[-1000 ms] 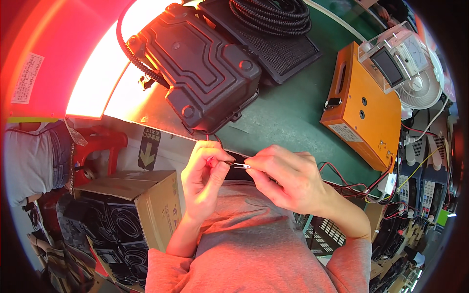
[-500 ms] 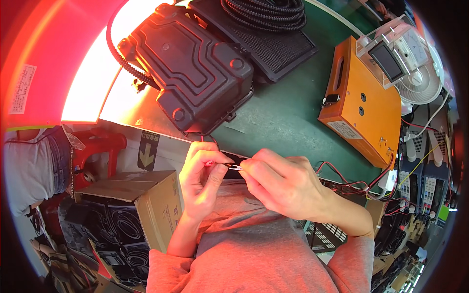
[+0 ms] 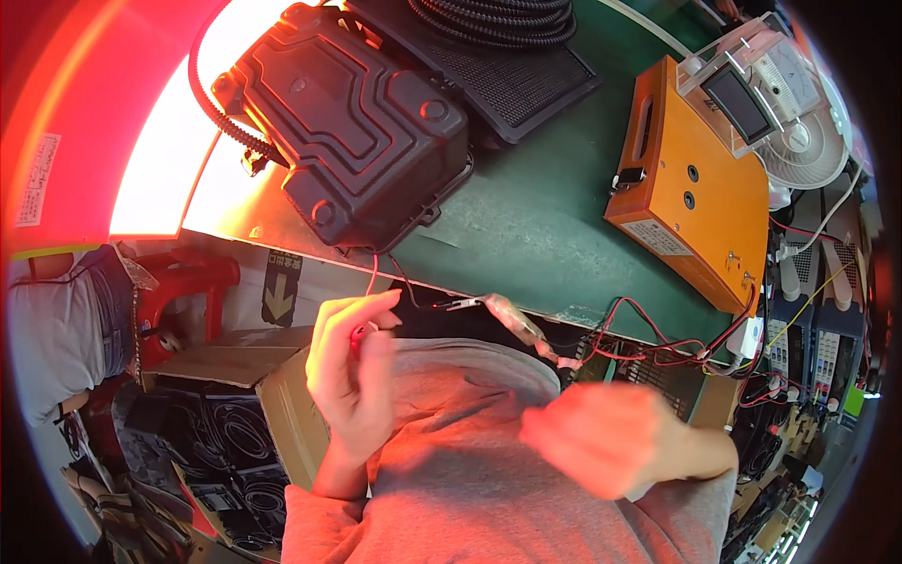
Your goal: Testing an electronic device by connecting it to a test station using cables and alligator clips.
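A red wire [image 3: 374, 273] drops from the near edge of the black plastic case [image 3: 352, 132] into my left hand [image 3: 349, 381]. Its fingers are curled, with a red end piece [image 3: 357, 336] showing between them. From the same case a dark thin wire reaches a small metal clip [image 3: 462, 304], which hangs at the table's near edge with neither hand on it. A wrapped lead [image 3: 515, 322] continues from the clip to red and black cables. My right hand [image 3: 601, 437], smeared by motion, is apart from the clip, in front of my grey shirt; its fingers cannot be made out.
An orange box [image 3: 691, 207] with a clear-framed meter and a white fan stands at the right of the green table [image 3: 526, 207]. A black mesh panel [image 3: 507, 89] bears coiled black conduit [image 3: 498, 19]. Below left is an open carton [image 3: 291, 404] near a red stool [image 3: 193, 282].
My right hand has let go of the clip and moved down and right. My left hand has shifted left, away from the clip. The clip and its lead now hang by the table edge.
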`<state>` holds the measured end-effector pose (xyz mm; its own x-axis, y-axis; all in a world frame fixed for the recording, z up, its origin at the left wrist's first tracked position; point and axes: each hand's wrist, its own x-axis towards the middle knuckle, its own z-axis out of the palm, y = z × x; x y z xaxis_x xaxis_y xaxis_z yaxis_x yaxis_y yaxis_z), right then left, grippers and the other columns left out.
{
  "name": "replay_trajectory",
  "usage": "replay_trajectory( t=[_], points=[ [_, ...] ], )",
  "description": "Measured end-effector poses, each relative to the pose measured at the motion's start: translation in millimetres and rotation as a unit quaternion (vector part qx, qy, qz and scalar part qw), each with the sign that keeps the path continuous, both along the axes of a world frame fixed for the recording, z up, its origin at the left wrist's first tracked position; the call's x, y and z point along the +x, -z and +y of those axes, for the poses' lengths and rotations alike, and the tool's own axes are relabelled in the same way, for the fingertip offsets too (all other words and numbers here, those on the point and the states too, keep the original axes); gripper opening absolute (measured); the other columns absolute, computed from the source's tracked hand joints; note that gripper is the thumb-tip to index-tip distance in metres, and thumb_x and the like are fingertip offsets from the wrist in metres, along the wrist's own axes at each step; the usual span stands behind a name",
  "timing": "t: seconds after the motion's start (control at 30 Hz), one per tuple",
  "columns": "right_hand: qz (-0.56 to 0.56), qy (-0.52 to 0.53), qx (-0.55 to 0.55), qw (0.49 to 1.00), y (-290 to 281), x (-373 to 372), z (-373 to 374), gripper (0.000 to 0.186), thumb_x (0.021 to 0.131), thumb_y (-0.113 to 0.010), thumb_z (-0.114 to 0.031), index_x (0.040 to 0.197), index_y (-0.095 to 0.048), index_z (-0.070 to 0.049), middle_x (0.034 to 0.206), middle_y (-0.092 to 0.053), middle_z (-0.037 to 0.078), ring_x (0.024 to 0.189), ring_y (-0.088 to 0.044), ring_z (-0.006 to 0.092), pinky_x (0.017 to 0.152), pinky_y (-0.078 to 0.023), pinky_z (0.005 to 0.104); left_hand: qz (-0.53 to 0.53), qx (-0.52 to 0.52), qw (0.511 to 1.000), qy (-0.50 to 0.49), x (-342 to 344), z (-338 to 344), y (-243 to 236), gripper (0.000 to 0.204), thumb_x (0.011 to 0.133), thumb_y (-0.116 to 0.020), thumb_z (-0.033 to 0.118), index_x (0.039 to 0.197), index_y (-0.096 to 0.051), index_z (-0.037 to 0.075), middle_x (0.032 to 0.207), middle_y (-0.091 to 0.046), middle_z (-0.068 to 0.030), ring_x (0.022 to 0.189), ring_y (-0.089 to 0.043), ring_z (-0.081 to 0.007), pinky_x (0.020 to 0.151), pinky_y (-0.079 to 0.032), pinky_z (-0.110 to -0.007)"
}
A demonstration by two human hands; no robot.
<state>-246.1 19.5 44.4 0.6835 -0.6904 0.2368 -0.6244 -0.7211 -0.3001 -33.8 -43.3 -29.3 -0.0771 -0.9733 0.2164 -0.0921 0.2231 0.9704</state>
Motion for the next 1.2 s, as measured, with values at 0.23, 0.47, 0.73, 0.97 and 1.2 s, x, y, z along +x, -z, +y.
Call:
replay_trajectory(
  t=[0.23, 0.47, 0.73, 0.97, 1.2],
  points=[
    [0.31, 0.033, -0.044, 0.949, 66, 13, 19, 0.035, 0.069, -0.054, -0.012, 0.098, -0.06, 0.008, 0.097, -0.059, 0.017, 0.086, -0.056, 0.0256, 0.081, -0.046, 0.036, 0.013, 0.106, 0.987, 0.12, 14, 15, -8, 0.022, 0.089, -0.042, 0.006, 0.096, -0.06, -0.006, 0.073, -0.047, -0.0032, 0.062, -0.039, -0.0084, 0.055, -0.029, -0.023],
    [0.303, 0.052, 0.162, 0.938, 49, 21, -1, 0.031, 0.066, -0.063, -0.008, 0.092, -0.059, 0.007, 0.071, -0.051, 0.007, 0.064, -0.057, 0.0165, 0.046, -0.044, 0.026, -0.072, 0.134, 0.966, 0.209, 6, 31, 11, 0.017, 0.071, -0.069, 0.005, 0.088, -0.068, 0.006, 0.069, -0.062, -0.0003, 0.062, -0.053, -0.013, 0.065, -0.033, -0.027],
    [-0.209, 0.15, 0.167, 0.952, 20, 4, -13, 0.023, 0.07, -0.071, -0.005, 0.09, -0.06, 0.001, 0.077, -0.058, 0.01, 0.06, -0.058, 0.0196, 0.049, -0.048, 0.0286, -0.072, 0.022, 0.98, 0.187, 0, 27, 15, 0.018, 0.068, -0.072, 0.005, 0.085, -0.068, 0.005, 0.077, -0.067, -0.0033, 0.068, -0.063, -0.0138, 0.062, -0.039, -0.027],
    [-0.214, 0.121, 0.125, 0.961, 26, 5, -13, 0.026, 0.066, -0.076, -0.005, 0.089, -0.063, -0.002, 0.073, -0.057, 0.006, 0.056, -0.056, 0.0158, 0.044, -0.044, 0.0262, -0.042, -0.063, 0.981, 0.181, -10, 20, 9, 0.019, 0.065, -0.072, 0.001, 0.084, -0.067, 0.003, 0.074, -0.064, -0.0045, 0.067, -0.062, -0.0153, 0.056, -0.044, -0.025],
    [-0.176, 0.113, 0.032, 0.977, 31, 7, -16, 0.023, 0.066, -0.075, -0.008, 0.084, -0.063, -0.003, 0.068, -0.055, 0.004, 0.052, -0.052, 0.0152, 0.04, -0.039, 0.026, -0.071, -0.108, 0.978, 0.167, -15, 19, 4, 0.02, 0.065, -0.07, 0.0, 0.084, -0.067, 0.003, 0.072, -0.063, -0.0036, 0.066, -0.061, -0.0153, 0.052, -0.044, -0.026]
  ],
)
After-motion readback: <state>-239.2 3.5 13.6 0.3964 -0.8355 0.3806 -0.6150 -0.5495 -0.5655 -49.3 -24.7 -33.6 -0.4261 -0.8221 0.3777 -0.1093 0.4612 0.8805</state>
